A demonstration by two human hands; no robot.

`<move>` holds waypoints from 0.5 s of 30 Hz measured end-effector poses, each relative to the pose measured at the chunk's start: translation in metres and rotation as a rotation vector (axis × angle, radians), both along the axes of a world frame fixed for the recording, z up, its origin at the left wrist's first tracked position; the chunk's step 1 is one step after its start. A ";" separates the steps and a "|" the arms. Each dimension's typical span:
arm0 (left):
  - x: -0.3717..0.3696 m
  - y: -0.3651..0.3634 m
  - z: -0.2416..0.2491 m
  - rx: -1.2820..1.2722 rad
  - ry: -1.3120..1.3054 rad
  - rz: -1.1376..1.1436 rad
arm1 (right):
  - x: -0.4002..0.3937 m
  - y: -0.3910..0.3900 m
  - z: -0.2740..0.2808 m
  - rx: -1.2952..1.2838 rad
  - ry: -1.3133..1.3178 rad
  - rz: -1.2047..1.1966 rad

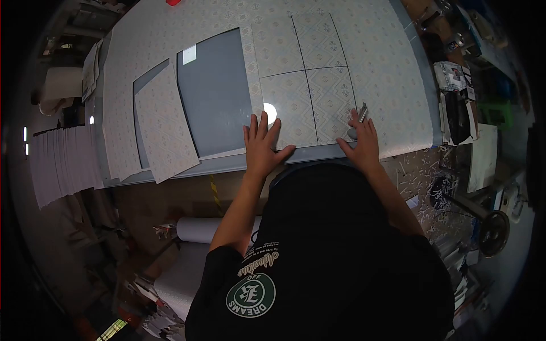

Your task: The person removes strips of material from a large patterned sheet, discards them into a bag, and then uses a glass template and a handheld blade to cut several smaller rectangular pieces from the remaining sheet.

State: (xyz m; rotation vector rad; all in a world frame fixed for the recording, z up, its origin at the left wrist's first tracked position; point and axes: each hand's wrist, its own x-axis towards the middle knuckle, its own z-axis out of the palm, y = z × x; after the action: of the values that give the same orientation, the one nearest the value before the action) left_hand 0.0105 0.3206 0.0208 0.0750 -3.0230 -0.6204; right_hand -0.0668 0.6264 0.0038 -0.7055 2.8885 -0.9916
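Observation:
My left hand (261, 146) lies flat with fingers spread near the front edge of a pale patterned sheet (395, 108). Farther right, my right hand (364, 145) rests at the same edge, a slim silver utility knife (363, 113) tucked among its fingers and pointing away from me. Part of the knife is hidden by the fingers. Dark straight lines cross on the sheet between and beyond my hands. To the left, large openings in the sheet bare the grey tabletop (213, 99), and a loose cut piece (165, 128) lies slanted over one of them.
White sheets (65, 165) hang beside the table's left end. Below the front edge lies a white roll (196, 228). Paper scraps (418, 176) litter the floor at right, near a round-based stand (493, 233). A red object (173, 2) sits at the far edge.

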 end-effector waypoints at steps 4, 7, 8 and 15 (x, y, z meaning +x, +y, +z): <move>-0.001 -0.001 0.000 0.012 0.010 0.003 | -0.001 0.000 -0.001 0.015 0.032 -0.007; -0.001 -0.001 -0.002 0.012 0.020 0.011 | -0.002 0.001 -0.004 0.007 0.054 0.003; -0.001 -0.002 -0.002 0.015 0.017 0.016 | -0.002 0.001 -0.004 0.009 0.051 0.008; -0.001 -0.002 -0.002 0.026 0.041 0.006 | -0.003 0.001 -0.003 -0.019 0.057 0.008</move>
State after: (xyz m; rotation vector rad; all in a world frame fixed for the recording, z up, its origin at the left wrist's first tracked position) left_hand 0.0093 0.3188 0.0187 0.0711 -2.9744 -0.6533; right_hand -0.0697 0.6270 0.0010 -0.7575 2.9261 -1.0154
